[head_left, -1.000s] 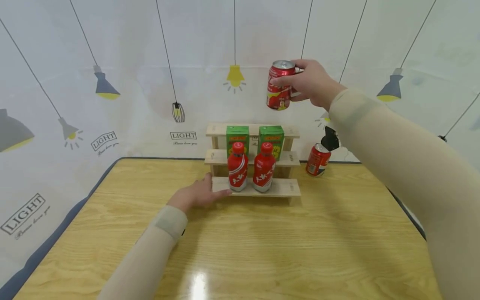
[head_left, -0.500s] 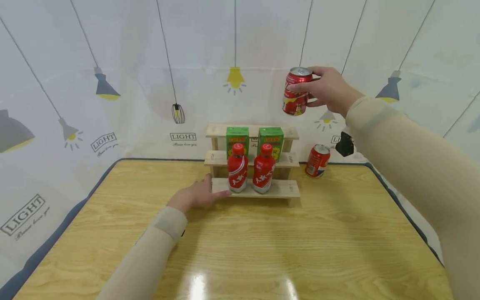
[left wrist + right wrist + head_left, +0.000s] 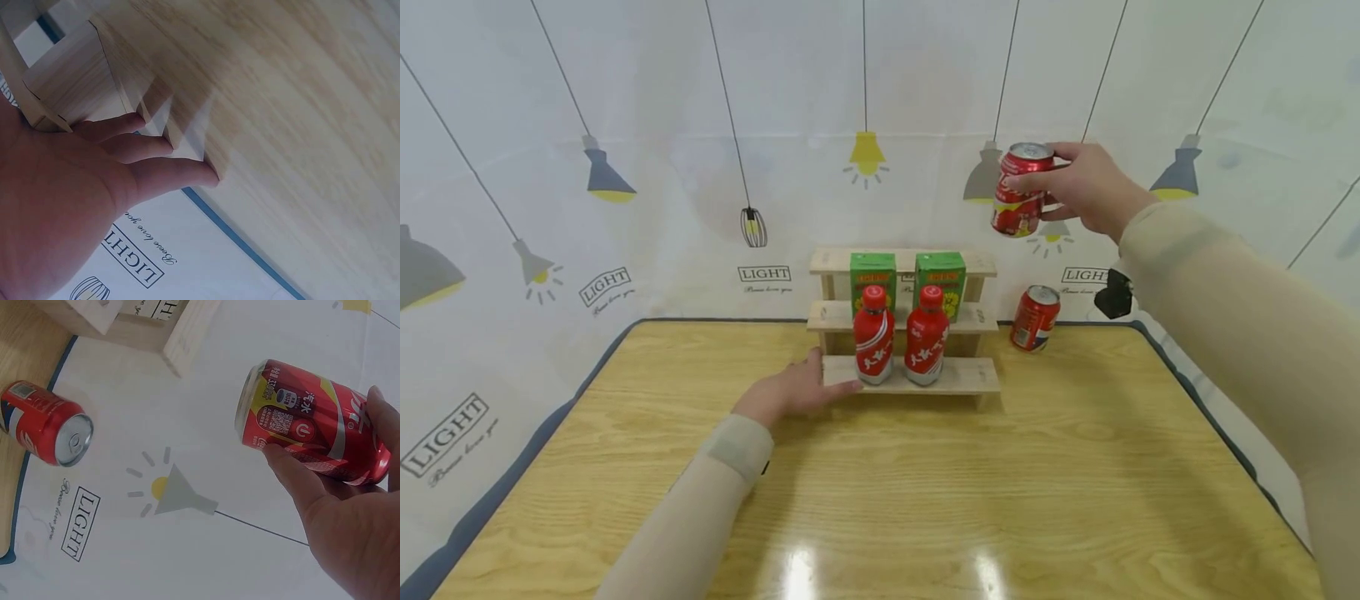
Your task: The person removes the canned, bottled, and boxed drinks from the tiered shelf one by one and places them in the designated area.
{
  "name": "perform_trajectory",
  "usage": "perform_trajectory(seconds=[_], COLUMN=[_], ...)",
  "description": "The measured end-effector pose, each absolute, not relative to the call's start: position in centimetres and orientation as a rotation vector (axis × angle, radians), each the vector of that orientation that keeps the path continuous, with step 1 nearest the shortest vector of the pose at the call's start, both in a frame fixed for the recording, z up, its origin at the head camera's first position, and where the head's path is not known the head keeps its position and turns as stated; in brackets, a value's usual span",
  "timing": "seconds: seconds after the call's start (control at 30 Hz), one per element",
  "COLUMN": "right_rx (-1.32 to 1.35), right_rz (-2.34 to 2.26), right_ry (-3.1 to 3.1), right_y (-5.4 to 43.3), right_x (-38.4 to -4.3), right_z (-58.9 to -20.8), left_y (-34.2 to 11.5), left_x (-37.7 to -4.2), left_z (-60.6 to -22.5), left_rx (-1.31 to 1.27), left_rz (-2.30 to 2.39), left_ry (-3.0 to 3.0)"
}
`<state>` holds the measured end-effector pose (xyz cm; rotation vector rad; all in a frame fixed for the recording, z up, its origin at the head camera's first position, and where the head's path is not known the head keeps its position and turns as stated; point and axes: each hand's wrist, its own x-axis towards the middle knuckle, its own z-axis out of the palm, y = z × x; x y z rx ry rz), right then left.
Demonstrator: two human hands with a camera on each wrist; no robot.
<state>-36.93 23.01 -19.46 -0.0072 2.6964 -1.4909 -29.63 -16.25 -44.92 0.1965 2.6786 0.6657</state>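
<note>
My right hand [image 3: 1093, 185] grips a red soda can [image 3: 1024, 193] in the air, right of and above the wooden step rack [image 3: 970, 377]. Thumb and fingers wrap the can [image 3: 315, 419] in the right wrist view. My left hand [image 3: 793, 387] rests at the left end of the rack's lowest step, its thumb along the front edge. In the left wrist view, the straight fingers [image 3: 165, 175] reach down to the table beside the rack's end [image 3: 53, 122]. Two red bottles [image 3: 874, 337] stand on the lowest step, and two green drink cartons [image 3: 942, 275] on the middle one.
Another red soda can [image 3: 1034, 321] stands on the wooden table [image 3: 880, 475], just right of the rack. Behind the table hangs a white cloth [image 3: 662, 167] printed with lamps. A dark object [image 3: 1112, 294] shows below the right sleeve.
My right hand has carried its can to the right and slightly down, away from over the rack. The left hand has stayed at the rack's end.
</note>
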Motion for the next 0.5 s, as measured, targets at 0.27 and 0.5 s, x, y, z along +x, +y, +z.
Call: perform_trajectory(seconds=[0.27, 0.5], right_rx=[0.039, 0.079], right_rz=[-1.461, -1.448], right_ry=[2.728, 2.744], right_y=[25.6, 28.1], right_x=[-37.2, -37.2], right_z=[-20.9, -21.8], left_y=[-16.2, -16.3], left_x=[-29.6, -29.5], left_z=[-44.9, -44.6], left_rx=[0.192, 0.194], left_rz=[0.682, 0.658], left_ry=[2.673, 2.675])
